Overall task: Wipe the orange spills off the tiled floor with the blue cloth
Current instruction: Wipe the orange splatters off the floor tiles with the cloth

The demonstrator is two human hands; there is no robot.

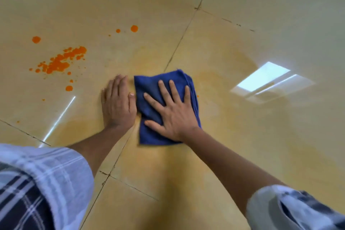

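**Cloth down, spills still on tile**

Folded dark-blue microfibre cloth (149, 87) lies flat on glossy beige tiled floor (242, 145), approx centre of view, just right of a dark grout line. Bright orange liquid spills (59, 61): big splattered patch w/ scattered drops, well left of cloth, unwiped. Two round drops farther up. Faint yellowish smear on tile around cloth.

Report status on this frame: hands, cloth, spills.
Right hand flat on blue cloth. Left hand flat on bare tile beside it. Orange spills unwiped, left of cloth. Nothing in the way.
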